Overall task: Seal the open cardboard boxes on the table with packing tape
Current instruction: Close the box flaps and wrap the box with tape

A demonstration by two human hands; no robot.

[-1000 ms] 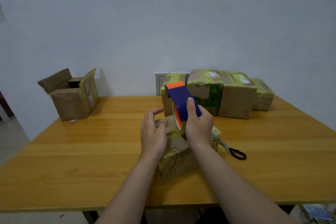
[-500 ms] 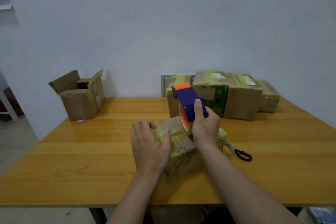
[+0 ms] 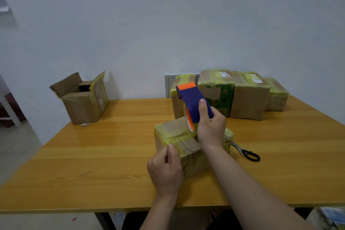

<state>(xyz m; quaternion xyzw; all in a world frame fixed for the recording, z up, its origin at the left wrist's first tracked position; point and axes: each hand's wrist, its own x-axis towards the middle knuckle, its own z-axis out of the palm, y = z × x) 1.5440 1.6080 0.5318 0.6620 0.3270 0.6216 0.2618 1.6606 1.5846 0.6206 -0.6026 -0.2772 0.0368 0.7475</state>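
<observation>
A small cardboard box (image 3: 175, 132) wrapped in yellowish tape lies on the wooden table (image 3: 112, 151) in front of me. My right hand (image 3: 211, 129) grips a blue and orange tape dispenser (image 3: 192, 104) that stands on the box's top. My left hand (image 3: 166, 168) is at the box's near left corner, thumb and fingers curled and pressing the tape end against the box's near face. An open cardboard box (image 3: 82, 99) with raised flaps stands at the far left of the table.
Several taped boxes (image 3: 248, 97) are lined up at the back right against the wall. Black-handled scissors (image 3: 246, 153) lie just right of the box I work on. A grey wall panel (image 3: 168, 86) shows behind the boxes.
My left hand slid from the box's top down to its near left corner. The dispenser in my right hand stayed on the box top.
</observation>
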